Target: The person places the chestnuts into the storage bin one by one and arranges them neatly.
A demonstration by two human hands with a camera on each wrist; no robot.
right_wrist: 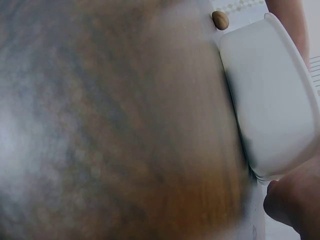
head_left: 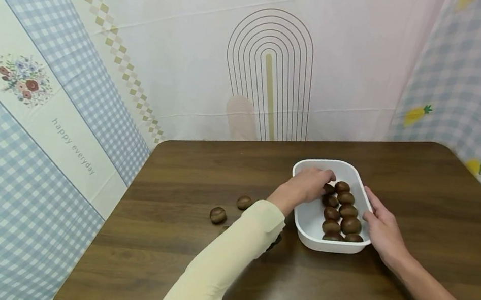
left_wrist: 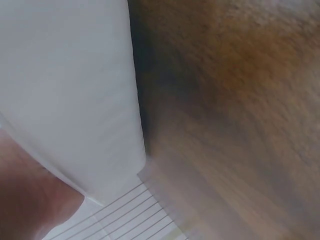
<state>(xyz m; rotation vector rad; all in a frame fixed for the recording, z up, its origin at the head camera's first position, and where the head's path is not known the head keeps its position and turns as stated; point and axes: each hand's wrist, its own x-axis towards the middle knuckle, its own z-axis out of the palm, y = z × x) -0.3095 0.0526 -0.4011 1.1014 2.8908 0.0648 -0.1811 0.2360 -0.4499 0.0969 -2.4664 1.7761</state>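
A white rectangular container (head_left: 313,227) stands on the table with two rows of glossy brown chestnuts (head_left: 345,210) along its right side. My left hand (head_left: 308,184) reaches over its left rim, thumb and fingers around a chestnut (head_left: 329,189) at the far end of the left row. The fingers partly hide that chestnut. My right hand (head_left: 383,231) grips the container's right wall, thumb at the rim and fingers along the outside. In the left wrist view, the container's outer wall (left_wrist: 75,90) fills the left side; in the right wrist view, its wall (right_wrist: 272,95) is also close.
Left of the container, a chestnut (head_left: 218,215) and another chestnut (head_left: 244,202) lie loose on the brown wooden table (head_left: 154,240). Another is mostly covered by the left sleeve (head_left: 225,260). Patterned cloth (head_left: 199,52) hangs behind the table.
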